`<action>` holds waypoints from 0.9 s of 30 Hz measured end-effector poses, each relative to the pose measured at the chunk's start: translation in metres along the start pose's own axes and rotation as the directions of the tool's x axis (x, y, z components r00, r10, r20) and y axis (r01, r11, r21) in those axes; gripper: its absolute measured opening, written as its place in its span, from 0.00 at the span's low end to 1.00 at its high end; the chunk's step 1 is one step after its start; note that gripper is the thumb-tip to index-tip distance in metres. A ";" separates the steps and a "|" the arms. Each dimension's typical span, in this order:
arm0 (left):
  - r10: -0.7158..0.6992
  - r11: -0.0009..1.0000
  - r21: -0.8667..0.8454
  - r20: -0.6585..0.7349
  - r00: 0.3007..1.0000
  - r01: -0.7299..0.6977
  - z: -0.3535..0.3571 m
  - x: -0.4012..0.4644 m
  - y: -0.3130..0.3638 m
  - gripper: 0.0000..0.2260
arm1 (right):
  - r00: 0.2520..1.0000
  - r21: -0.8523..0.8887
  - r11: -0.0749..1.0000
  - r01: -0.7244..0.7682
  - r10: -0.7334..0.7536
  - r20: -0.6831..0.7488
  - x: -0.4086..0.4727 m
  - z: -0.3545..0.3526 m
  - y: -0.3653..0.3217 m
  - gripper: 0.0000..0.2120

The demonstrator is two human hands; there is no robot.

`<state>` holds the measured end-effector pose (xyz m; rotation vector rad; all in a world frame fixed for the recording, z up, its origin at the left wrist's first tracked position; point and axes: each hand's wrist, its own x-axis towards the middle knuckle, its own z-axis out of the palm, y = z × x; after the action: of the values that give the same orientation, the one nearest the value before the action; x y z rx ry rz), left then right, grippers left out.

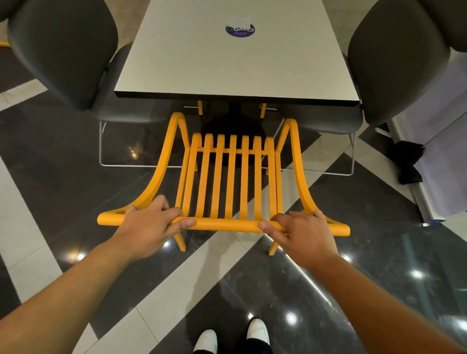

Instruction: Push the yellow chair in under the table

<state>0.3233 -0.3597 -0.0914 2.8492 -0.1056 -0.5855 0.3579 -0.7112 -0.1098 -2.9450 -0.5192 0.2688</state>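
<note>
The yellow chair (228, 176) with a slatted back stands in front of me, facing the white table (237, 70). Its front legs reach under the table's near edge, while the seat and back lie outside it. My left hand (151, 224) grips the top rail of the backrest left of centre. My right hand (303, 233) grips the same rail right of centre. Both thumbs press on the rail's near side. The table's black pedestal base (234, 126) shows through the slats.
Two grey upholstered chairs, one left (64, 41) and one right (395, 58), flank the table, their wire legs close to the yellow chair's arms. A purple sticker (240, 30) lies on the tabletop. A black bag (408, 160) sits by a wall at right. My white shoes (233, 337) stand behind.
</note>
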 end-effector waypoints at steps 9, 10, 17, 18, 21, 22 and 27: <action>-0.026 1.000 -0.003 -0.003 1.000 0.026 -0.004 0.002 0.033 0.31 | 0.999 -0.006 0.999 0.039 -0.039 -0.026 0.005 -0.007 0.027 0.40; -0.026 1.000 -0.002 0.003 1.000 0.026 -0.005 0.002 0.036 0.32 | 0.999 0.005 0.999 0.039 -0.039 -0.017 0.006 -0.008 0.030 0.40; -0.030 1.000 0.009 -0.007 1.000 0.030 -0.007 0.003 0.038 0.33 | 0.999 -0.004 0.999 0.051 -0.051 -0.002 0.008 -0.011 0.030 0.36; -0.031 0.999 0.015 -0.006 1.000 0.031 -0.007 0.003 0.038 0.33 | 0.999 -0.011 0.999 0.050 -0.050 0.009 0.008 -0.012 0.030 0.36; -0.033 0.999 0.013 0.001 0.999 0.033 -0.009 0.002 0.040 0.33 | 0.999 -0.017 0.999 0.038 -0.037 0.037 0.008 -0.015 0.027 0.37; -0.033 0.999 0.011 0.007 0.999 0.033 -0.010 0.002 0.040 0.33 | 0.998 -0.019 0.999 0.033 -0.032 0.048 0.008 -0.016 0.026 0.37; -0.032 0.999 0.019 0.030 0.999 0.032 -0.011 0.002 0.038 0.28 | 0.998 0.003 1.000 0.017 -0.017 0.059 0.008 -0.016 0.023 0.39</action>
<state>0.3286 -0.3947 -0.0730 2.8657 -0.0710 -0.6373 0.3766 -0.7318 -0.0991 -2.9368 -0.5515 0.3549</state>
